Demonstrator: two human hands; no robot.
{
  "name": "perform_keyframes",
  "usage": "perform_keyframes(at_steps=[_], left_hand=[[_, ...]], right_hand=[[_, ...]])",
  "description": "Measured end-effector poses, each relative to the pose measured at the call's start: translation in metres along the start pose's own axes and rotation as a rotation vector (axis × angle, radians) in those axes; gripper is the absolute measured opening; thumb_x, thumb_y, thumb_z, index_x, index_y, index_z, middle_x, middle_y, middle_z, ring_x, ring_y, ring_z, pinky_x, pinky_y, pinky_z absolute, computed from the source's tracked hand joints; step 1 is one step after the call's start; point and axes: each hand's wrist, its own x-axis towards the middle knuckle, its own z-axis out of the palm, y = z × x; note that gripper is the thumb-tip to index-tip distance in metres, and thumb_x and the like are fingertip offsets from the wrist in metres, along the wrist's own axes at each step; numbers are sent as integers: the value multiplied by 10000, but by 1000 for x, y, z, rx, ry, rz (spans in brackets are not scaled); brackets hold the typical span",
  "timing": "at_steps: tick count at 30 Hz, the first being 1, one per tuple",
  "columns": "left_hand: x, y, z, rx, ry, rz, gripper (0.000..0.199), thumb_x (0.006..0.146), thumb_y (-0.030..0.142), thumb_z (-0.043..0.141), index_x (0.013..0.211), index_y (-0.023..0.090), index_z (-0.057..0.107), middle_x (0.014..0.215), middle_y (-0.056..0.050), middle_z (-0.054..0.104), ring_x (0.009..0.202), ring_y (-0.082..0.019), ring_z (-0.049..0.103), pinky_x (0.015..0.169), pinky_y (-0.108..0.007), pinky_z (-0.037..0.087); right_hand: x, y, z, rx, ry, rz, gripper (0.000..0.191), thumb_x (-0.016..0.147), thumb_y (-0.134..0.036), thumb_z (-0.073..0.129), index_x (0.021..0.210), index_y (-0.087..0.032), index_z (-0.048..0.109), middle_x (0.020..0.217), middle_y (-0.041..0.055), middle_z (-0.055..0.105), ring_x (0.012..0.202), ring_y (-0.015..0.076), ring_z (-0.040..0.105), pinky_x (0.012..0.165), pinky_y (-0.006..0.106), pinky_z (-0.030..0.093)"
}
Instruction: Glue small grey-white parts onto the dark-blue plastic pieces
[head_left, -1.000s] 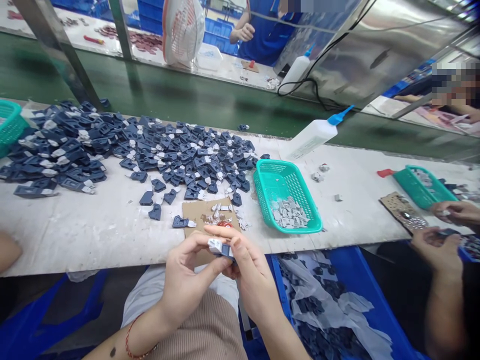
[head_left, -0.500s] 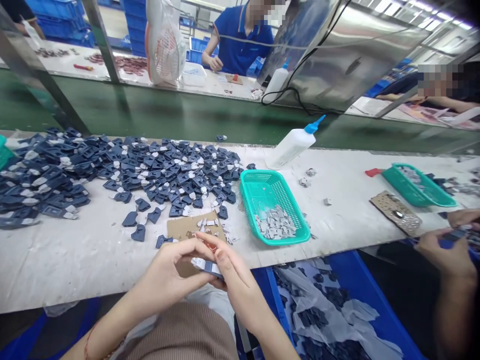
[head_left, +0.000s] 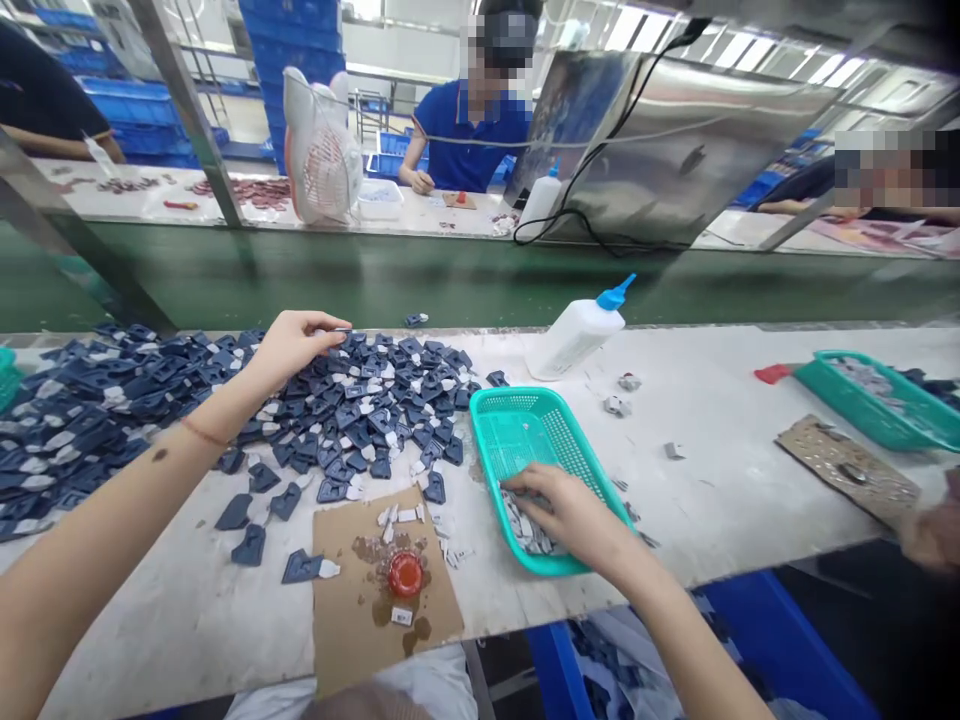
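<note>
My left hand (head_left: 300,345) is over the back of a pile of dark blue pieces with whitish tips (head_left: 367,400), its fingers pinching a dark piece at the pile's far edge. Inside the green basket (head_left: 517,405), my right hand (head_left: 551,505) reaches down into small grey parts (head_left: 525,530); its fingertips are partly hidden among them. Between my arms a brown cardboard sheet (head_left: 341,620) carries a round red object (head_left: 405,574), a few pale parts and wet-looking stains. One blue piece (head_left: 302,567) overlaps the cardboard's left edge.
A white bottle with a blue nozzle (head_left: 577,335) leans behind the basket. To the right are another green basket (head_left: 862,410), a cardboard piece (head_left: 847,470) and a person's blurred hand (head_left: 930,535). A blue bin (head_left: 780,640) stands below the table edge. People sit across the green divider (head_left: 450,290).
My hands have moved apart from the blue piece they held together. The left has gone up to the pile, the right into the basket. The cardboard and red object are uncovered; the view has shifted.
</note>
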Motion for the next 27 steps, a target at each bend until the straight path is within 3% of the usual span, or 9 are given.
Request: perform_keyframes(at_steps=[5, 10, 15, 18, 21, 24, 27], left_hand=[[94, -23, 16, 211, 2, -45, 252, 806, 246, 676, 1008, 99, 712, 946, -94, 738, 914, -226, 663, 830, -335, 523], [139, -34, 33, 390, -61, -43, 256, 907, 326, 584, 1077, 140, 630, 1116, -81, 649, 984, -215, 635, 859, -429, 526], [151, -21, 59, 448, -158, 103, 305, 870, 334, 621, 1114, 153, 639, 1229, -105, 625, 1127, -251, 577, 983, -456, 437], [151, -11, 82, 424, -253, 162, 370, 717, 315, 739, 1052, 163, 698, 1126, -101, 697, 1076, -269, 612, 955, -349, 440], [147, -5, 97, 400, -261, 149, 277, 602, 236, 763, 869, 164, 740, 990, -104, 739, 1023, -301, 636, 902, -309, 452], [141, 1, 96, 344, -199, 117, 156, 583, 184, 743, 736, 165, 718, 906, -110, 747, 1001, -318, 643, 881, -321, 464], [125, 12, 82, 231, -112, 91, 209, 643, 208, 725, 838, 135, 700, 907, -123, 744, 912, -287, 665, 819, -328, 498]], right_hand=[[0, 6, -4, 13, -22, -24, 216, 899, -205, 476, 968, -216, 681, 963, 81, 690, 895, 243, 655, 808, 376, 504], [1, 12, -8, 89, -16, -27, 147, 864, -174, 501, 883, -241, 631, 946, 61, 660, 899, 232, 637, 785, 356, 513], [-1, 18, -4, 167, -4, -29, 119, 868, -169, 505, 868, -240, 600, 926, 50, 655, 856, 215, 629, 763, 347, 508], [1, 21, -3, 209, 54, -22, 125, 882, -178, 499, 902, -230, 611, 857, 46, 663, 783, 201, 630, 706, 328, 509], [6, 23, -3, 176, 187, -16, 141, 901, -201, 484, 926, -223, 621, 876, 67, 669, 821, 216, 636, 715, 345, 517], [8, 23, -2, 76, 240, -36, 163, 909, -193, 456, 840, -225, 600, 888, 72, 659, 837, 221, 635, 724, 358, 520], [6, 22, 0, 12, 235, -45, 179, 910, -167, 429, 827, -218, 579, 888, 79, 643, 811, 215, 633, 707, 356, 524]])
